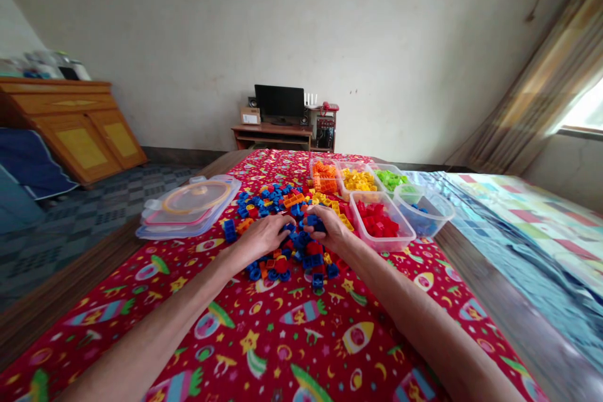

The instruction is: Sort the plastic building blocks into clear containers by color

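Note:
A heap of plastic building blocks [268, 198], mostly blue with some orange, red and yellow, lies on the red patterned cloth [301, 339]. Over the left part of the heap is my left hand [268, 233], its fingers curled round what looks like a blue block, partly hidden. My right hand [332, 227] is closed on a blue building block [314, 221] between thumb and fingers. Just right of it are yellow blocks [347, 220] and a clear tub of red blocks [377, 221]. Loose blue blocks [318, 281] lie nearer me, between my forearms.
Clear tubs hold orange blocks [325, 177], yellow blocks [358, 180] and green blocks [390, 181]. Another tub [434, 221] has a few blue blocks. Stacked lids [188, 210] lie at the left. A bed [522, 232] adjoins the table's right side; a monitor [279, 103] stands behind.

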A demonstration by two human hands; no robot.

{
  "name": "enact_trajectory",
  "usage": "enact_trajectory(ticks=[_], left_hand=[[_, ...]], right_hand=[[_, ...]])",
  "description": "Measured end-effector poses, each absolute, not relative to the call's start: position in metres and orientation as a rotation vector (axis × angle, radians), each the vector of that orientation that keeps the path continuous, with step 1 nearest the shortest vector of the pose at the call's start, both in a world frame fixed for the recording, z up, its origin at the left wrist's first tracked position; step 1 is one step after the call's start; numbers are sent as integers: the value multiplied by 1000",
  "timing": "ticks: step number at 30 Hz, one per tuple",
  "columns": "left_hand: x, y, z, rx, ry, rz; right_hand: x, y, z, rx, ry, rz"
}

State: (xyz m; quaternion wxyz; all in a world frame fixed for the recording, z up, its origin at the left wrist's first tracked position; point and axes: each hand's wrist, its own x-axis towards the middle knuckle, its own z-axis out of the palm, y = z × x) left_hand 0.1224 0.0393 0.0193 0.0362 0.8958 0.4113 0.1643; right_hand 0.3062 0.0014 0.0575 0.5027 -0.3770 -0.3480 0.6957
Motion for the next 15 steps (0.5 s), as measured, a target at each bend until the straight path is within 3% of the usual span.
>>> enact_trajectory(ticks=[9, 15], left_hand=[[108, 49, 45, 2488, 1293, 658], [120, 37, 41, 2483, 1103, 462]], right_hand=[[319, 6, 60, -1108, -1114, 1409], [318, 2, 58, -1385, -2046, 633]])
